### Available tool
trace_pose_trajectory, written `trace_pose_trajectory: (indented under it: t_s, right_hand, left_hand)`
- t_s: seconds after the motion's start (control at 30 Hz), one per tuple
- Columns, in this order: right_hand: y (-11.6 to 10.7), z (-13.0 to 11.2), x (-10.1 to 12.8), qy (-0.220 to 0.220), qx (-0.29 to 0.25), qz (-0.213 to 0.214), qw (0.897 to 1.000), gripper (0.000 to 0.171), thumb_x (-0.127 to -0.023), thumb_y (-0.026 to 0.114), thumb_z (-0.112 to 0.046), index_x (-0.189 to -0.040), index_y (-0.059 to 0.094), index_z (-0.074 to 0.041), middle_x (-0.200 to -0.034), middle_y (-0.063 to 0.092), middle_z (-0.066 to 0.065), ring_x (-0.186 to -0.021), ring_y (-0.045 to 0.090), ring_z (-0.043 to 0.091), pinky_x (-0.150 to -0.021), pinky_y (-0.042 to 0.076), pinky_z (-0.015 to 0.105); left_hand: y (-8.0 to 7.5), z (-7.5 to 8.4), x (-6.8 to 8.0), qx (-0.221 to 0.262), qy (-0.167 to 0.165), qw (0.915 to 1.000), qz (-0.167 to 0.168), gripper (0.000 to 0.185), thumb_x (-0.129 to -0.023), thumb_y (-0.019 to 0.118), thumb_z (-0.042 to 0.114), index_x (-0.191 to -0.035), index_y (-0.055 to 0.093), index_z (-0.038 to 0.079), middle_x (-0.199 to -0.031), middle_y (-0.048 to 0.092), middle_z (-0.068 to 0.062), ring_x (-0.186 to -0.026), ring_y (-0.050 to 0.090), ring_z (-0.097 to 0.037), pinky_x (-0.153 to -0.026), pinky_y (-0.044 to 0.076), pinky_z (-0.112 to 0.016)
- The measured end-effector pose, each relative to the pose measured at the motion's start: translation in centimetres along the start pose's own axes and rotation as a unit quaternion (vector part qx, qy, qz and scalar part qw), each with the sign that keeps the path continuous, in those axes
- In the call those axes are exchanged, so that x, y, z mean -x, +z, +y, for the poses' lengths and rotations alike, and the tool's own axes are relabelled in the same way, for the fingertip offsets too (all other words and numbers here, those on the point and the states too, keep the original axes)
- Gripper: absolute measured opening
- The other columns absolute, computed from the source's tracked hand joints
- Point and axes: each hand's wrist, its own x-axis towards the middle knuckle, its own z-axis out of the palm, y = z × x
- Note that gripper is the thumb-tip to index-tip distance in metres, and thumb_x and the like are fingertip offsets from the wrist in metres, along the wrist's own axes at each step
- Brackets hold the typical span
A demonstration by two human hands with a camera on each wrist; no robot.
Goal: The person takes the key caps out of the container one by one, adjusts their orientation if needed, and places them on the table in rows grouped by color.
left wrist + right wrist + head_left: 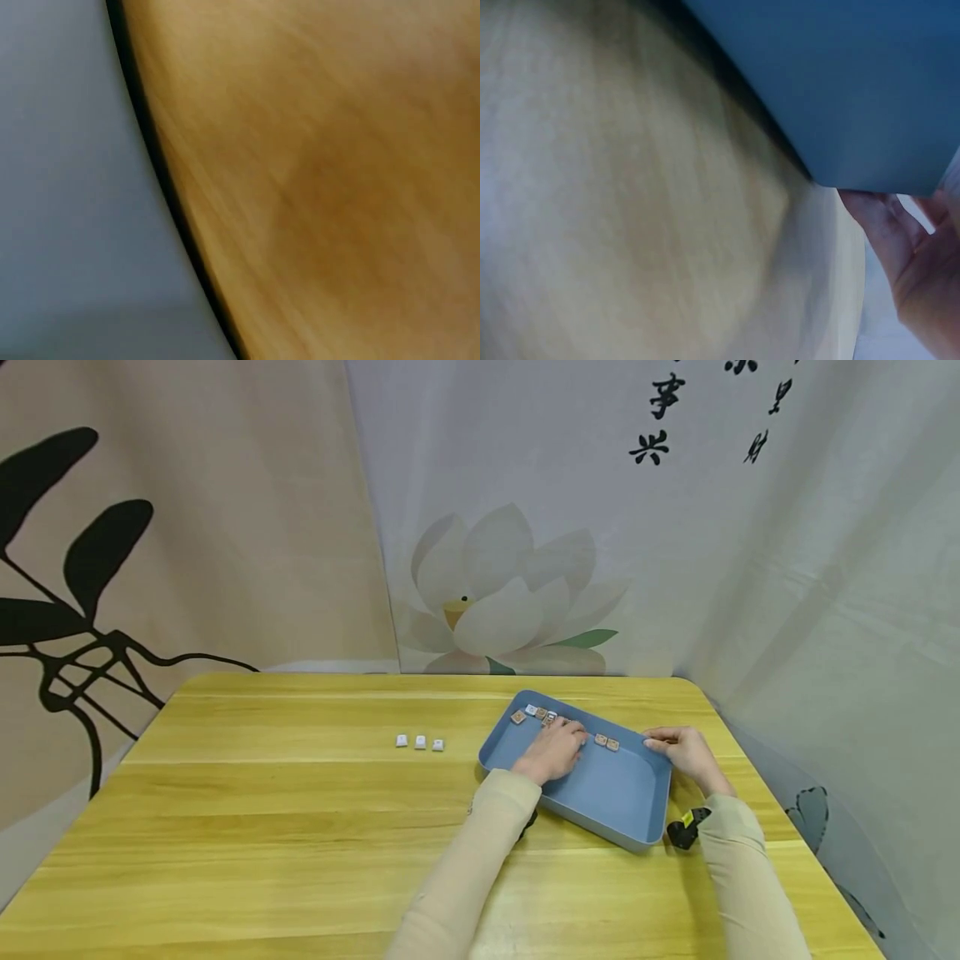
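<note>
A blue rectangular tray (611, 793) sits at an angle on the right part of the table. My left hand (553, 750) reaches into it, palm down, over a row of small square pieces along the far wall; its fingertips are hidden. At the row's left end are tan pieces (518, 717) and a white piece (531, 710); two more tan pieces (607, 742) lie just right of the hand. My right hand (686, 753) grips the tray's far right corner, thumb at the rim and fingers under the corner in the right wrist view.
Three small white pieces (420, 742) stand spaced in a line on the wooden table (262, 827), left of the tray. A printed curtain (510, 527) hangs behind the table's far edge and along its right side. Black wrist cameras (684, 831) sit low beside the tray.
</note>
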Motion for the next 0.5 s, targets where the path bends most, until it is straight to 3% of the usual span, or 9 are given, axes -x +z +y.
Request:
trace_pose_trajectory:
  t_s: [0.13, 0.3, 0.5]
  right_hand:
    - [0.0, 0.0, 0.0, 0.000, 0.001, 0.000, 1.000, 0.036, -0.095, 0.058, -0.024, -0.120, 0.064, 0.002, -0.128, 0.058, 0.025, -0.113, 0.058, 0.038, -0.087, 0.053, 0.042]
    - [0.0, -0.1, 0.0, -0.003, 0.001, -0.001, 1.000, 0.036, -0.095, 0.058, -0.023, -0.120, 0.064, 0.003, -0.128, 0.058, 0.026, -0.113, 0.057, 0.039, -0.088, 0.053, 0.044]
    - [0.0, -0.1, 0.0, -0.003, 0.001, 0.001, 1.000, 0.036, -0.095, 0.058, -0.023, -0.120, 0.064, 0.002, -0.128, 0.058, 0.026, -0.113, 0.057, 0.038, -0.087, 0.053, 0.042]
  left_hand:
    - [-0.1, -0.2, 0.2, 0.024, 0.017, 0.9994, 0.018, 0.025, -0.097, 0.055, 0.019, -0.120, 0.065, 0.016, -0.129, 0.055, 0.000, -0.118, 0.056, -0.014, -0.095, 0.049, -0.023]
    - [-0.1, -0.6, 0.5, 0.064, 0.005, 0.9976, 0.027, 0.017, -0.095, 0.058, 0.013, -0.105, 0.071, 0.015, -0.112, 0.065, 0.000, -0.105, 0.062, -0.013, -0.085, 0.052, -0.019]
    - [-0.3, -1.1, 0.8, 0.127, -0.011, 0.9913, 0.032, 0.023, -0.092, 0.062, 0.009, -0.113, 0.068, 0.013, -0.110, 0.069, -0.001, -0.104, 0.064, -0.013, -0.082, 0.052, -0.018]
